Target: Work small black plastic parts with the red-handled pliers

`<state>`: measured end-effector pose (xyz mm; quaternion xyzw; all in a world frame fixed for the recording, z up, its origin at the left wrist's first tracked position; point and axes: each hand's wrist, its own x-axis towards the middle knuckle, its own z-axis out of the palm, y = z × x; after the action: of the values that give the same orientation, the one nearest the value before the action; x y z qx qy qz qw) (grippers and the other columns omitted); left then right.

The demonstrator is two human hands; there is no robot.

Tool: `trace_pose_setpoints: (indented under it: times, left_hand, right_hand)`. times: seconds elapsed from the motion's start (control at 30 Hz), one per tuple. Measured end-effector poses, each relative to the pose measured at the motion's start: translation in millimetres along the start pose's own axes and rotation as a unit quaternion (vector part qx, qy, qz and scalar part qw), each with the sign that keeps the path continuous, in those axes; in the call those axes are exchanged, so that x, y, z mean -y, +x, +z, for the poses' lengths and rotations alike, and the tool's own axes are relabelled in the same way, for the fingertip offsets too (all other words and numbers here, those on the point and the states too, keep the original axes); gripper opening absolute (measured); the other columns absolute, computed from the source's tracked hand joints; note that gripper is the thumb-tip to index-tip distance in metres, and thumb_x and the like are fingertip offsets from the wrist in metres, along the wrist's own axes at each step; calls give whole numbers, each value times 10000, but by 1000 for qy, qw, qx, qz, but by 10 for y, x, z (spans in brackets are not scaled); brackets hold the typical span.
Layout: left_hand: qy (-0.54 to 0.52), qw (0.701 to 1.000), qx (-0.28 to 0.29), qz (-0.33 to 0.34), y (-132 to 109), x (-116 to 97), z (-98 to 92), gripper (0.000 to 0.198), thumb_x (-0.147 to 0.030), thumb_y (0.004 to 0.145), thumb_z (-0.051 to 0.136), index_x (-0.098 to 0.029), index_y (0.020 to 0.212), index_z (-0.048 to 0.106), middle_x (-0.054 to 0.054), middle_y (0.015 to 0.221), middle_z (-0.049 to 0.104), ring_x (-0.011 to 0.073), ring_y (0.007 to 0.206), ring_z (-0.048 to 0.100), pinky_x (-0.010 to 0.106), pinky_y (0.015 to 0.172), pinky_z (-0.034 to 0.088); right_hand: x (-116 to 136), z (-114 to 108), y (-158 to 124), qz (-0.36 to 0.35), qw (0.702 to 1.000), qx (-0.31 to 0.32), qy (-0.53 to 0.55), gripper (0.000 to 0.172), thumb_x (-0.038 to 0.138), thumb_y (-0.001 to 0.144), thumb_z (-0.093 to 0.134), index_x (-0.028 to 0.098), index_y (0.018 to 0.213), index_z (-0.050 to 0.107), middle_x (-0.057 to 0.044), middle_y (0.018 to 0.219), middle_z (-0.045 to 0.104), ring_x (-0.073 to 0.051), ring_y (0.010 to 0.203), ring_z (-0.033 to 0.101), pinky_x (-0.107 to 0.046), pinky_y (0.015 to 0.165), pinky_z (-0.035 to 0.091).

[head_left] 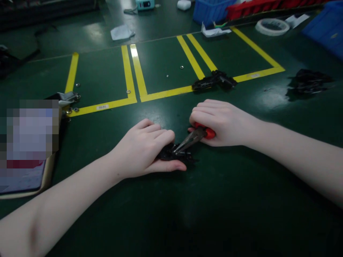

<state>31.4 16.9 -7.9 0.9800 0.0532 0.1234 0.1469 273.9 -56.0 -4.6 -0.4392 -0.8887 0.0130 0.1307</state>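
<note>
My left hand (146, 148) lies on the green table with its fingers wrapped round a small black part (171, 154), holding it down. My right hand (222, 121) is closed on the red handles of long-nose pliers (194, 137). The metal jaws of the pliers point left and down into the black part, right at my left fingertips. The two hands are close together near the table's middle.
Yellow tape lines (134, 76) mark boxes on the table. Another black part (213, 80) lies on a line beyond my right hand, a black pile (308, 82) at right. Small washers (181, 66) are scattered about. Blue bins (209, 10), a tape roll (272, 26) and a blurred flat object (26, 150) ring the area.
</note>
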Motion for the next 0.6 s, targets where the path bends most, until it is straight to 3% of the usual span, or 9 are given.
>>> trace_pose_setpoints:
  times: [0.6]
  left_hand:
    - [8, 1000, -14, 12, 22, -14, -1, 598, -672, 978, 315, -167, 800, 581, -1, 677, 586, 157, 632, 547, 309, 716, 390]
  right_hand:
    - [0, 14, 8, -11, 1000, -10, -11, 87, 192, 858, 537, 203, 790, 483, -29, 734, 552, -179, 674, 517, -308, 633, 408]
